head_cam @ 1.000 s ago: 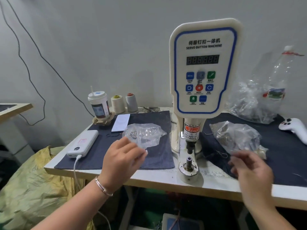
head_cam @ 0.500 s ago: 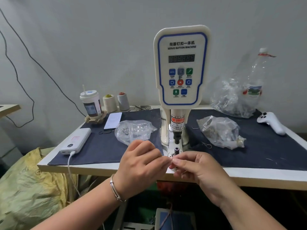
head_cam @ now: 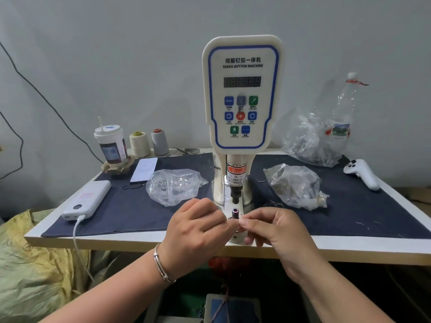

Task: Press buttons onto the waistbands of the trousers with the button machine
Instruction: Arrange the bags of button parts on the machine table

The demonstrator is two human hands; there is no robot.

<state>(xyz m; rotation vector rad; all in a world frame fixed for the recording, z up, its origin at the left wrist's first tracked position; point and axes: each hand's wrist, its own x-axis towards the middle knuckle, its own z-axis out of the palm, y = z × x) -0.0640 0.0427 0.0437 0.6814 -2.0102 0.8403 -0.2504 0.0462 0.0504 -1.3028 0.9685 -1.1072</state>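
Power bank: left of centre on the dark cloth, its white cable dropping over the table edge.
Cup and thread cones: drink cup at the back left, cream cone and grey cone beside it, a phone lying in front.
Left bag: clear plastic, small metal parts inside, just left of the machine.
Left hand: lower centre of the frame, fingers curled, tips meeting the other hand in front of the lower die; whether they pinch a button part I cannot tell.
Button machine: centre of the frame, display dark, punch above the lower die.
Right hand: fingers bent toward the left hand's tips; any held piece is too small to make out.
Right bags: one clear bag near the machine, a larger one behind with a plastic bottle.
Controller: white, far right.
Trousers: none recognisable in view; the waistband is not under the punch.
Progress: judged early, apparently loading a button part at the die; placing the waistband and pressing remain.
Hidden: fingertip contents, die base behind the hands, pedal area below cut off.
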